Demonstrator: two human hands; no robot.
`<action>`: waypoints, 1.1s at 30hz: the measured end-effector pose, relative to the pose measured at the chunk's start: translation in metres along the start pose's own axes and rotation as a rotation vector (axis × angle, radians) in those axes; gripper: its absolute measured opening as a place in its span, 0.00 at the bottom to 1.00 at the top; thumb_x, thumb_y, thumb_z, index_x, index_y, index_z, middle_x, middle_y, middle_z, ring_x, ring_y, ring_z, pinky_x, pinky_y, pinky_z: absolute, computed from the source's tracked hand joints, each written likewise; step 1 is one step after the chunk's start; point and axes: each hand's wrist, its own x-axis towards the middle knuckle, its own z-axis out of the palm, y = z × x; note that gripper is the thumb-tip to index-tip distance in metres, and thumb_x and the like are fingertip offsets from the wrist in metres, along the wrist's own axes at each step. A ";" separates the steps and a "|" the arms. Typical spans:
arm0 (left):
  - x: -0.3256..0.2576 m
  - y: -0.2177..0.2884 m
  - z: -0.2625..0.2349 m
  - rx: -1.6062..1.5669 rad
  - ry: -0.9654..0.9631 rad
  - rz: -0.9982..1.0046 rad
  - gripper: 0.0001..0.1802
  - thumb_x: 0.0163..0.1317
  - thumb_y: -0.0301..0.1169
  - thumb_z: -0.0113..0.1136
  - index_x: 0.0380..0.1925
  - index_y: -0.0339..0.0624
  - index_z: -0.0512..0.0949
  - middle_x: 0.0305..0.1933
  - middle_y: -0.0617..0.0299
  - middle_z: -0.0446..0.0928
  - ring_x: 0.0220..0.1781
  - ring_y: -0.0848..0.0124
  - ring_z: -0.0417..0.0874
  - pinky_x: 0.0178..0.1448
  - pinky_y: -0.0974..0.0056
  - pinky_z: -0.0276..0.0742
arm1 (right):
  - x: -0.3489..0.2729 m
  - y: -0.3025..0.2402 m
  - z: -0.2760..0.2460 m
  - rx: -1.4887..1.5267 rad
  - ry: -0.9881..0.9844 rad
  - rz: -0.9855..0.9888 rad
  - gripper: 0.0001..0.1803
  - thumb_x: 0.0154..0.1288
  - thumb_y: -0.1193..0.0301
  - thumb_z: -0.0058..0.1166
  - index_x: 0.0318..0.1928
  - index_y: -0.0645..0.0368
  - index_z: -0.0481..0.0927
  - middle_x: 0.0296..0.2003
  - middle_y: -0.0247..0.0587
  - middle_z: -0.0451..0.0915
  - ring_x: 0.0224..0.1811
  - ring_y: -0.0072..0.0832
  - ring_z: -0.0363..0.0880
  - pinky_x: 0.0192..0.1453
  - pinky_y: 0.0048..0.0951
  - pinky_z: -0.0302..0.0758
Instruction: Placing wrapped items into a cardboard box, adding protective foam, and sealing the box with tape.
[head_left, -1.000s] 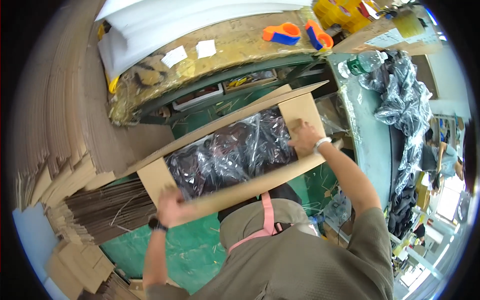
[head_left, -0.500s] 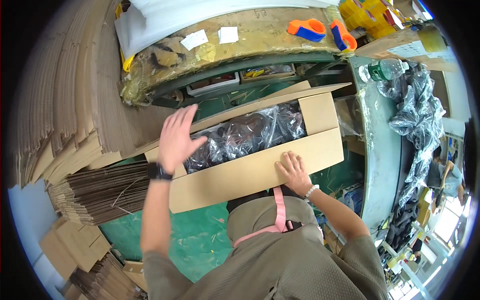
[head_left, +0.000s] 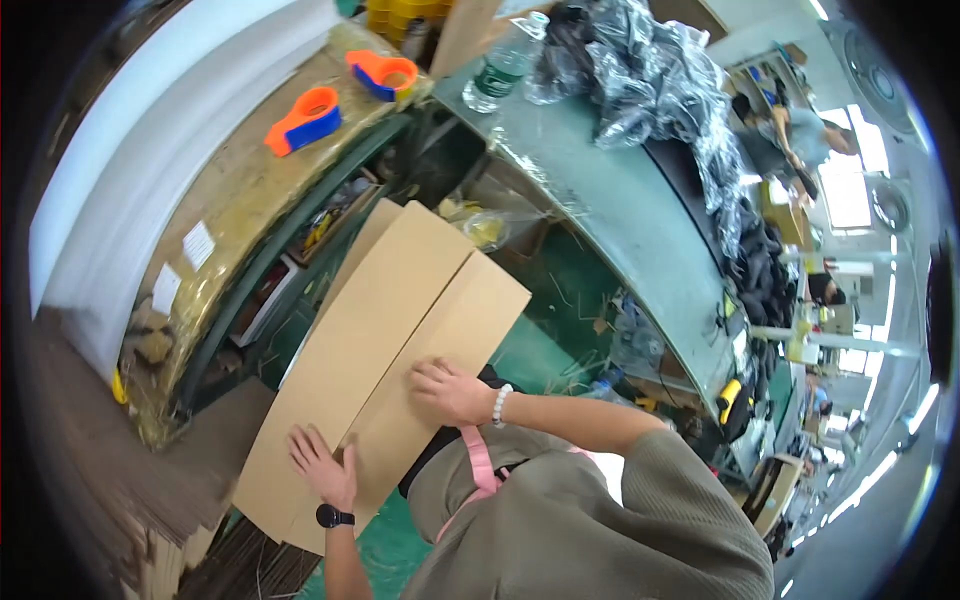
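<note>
A long cardboard box lies slantwise in front of my waist. Its two long top flaps are folded down and meet along a narrow seam, hiding the inside. On the far flap rests my left hand, with a black watch on the wrist and the fingers spread. My right hand, wearing a white bead bracelet, lies on the near flap beside the seam with its fingers laid against the board. Neither hand grips anything.
Two orange and blue tape dispensers and paper slips are on the taped workbench at left. A green table at right bears a bottle and plastic-wrapped goods. Stacked cardboard stands lower left. A person is farther off.
The flaps have come down over the dark plastic-wrapped contents. My left hand has lowered onto the far flap. My view has turned right, so the box now appears slanted.
</note>
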 end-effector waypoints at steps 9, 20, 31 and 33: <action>0.011 -0.009 0.053 0.194 0.198 -0.083 0.40 0.66 0.49 0.54 0.71 0.35 0.60 0.79 0.40 0.51 0.80 0.38 0.47 0.77 0.33 0.43 | 0.053 0.175 -0.100 0.002 0.719 0.882 0.33 0.65 0.56 0.57 0.62 0.65 0.68 0.62 0.59 0.68 0.64 0.52 0.67 0.67 0.50 0.65; 0.006 0.001 0.046 0.061 0.150 -0.218 0.38 0.58 0.44 0.57 0.66 0.37 0.63 0.76 0.40 0.54 0.79 0.38 0.47 0.78 0.31 0.40 | 0.265 0.243 -0.201 -0.149 0.713 0.205 0.39 0.52 0.69 0.65 0.65 0.64 0.65 0.61 0.56 0.68 0.68 0.52 0.64 0.73 0.46 0.62; 0.001 0.004 0.052 -0.040 0.214 -0.271 0.38 0.58 0.46 0.59 0.66 0.40 0.65 0.76 0.42 0.55 0.79 0.41 0.49 0.78 0.32 0.41 | 0.307 0.232 -0.169 -0.354 0.376 0.038 0.15 0.60 0.78 0.51 0.49 0.60 0.76 0.47 0.46 0.80 0.56 0.42 0.77 0.74 0.48 0.64; 0.007 0.000 0.043 -0.084 0.167 -0.209 0.37 0.59 0.47 0.60 0.66 0.41 0.66 0.76 0.43 0.56 0.79 0.40 0.51 0.77 0.32 0.42 | 0.277 0.198 -0.169 -0.314 0.485 -0.149 0.20 0.54 0.80 0.55 0.50 0.61 0.75 0.46 0.48 0.79 0.54 0.44 0.76 0.74 0.49 0.64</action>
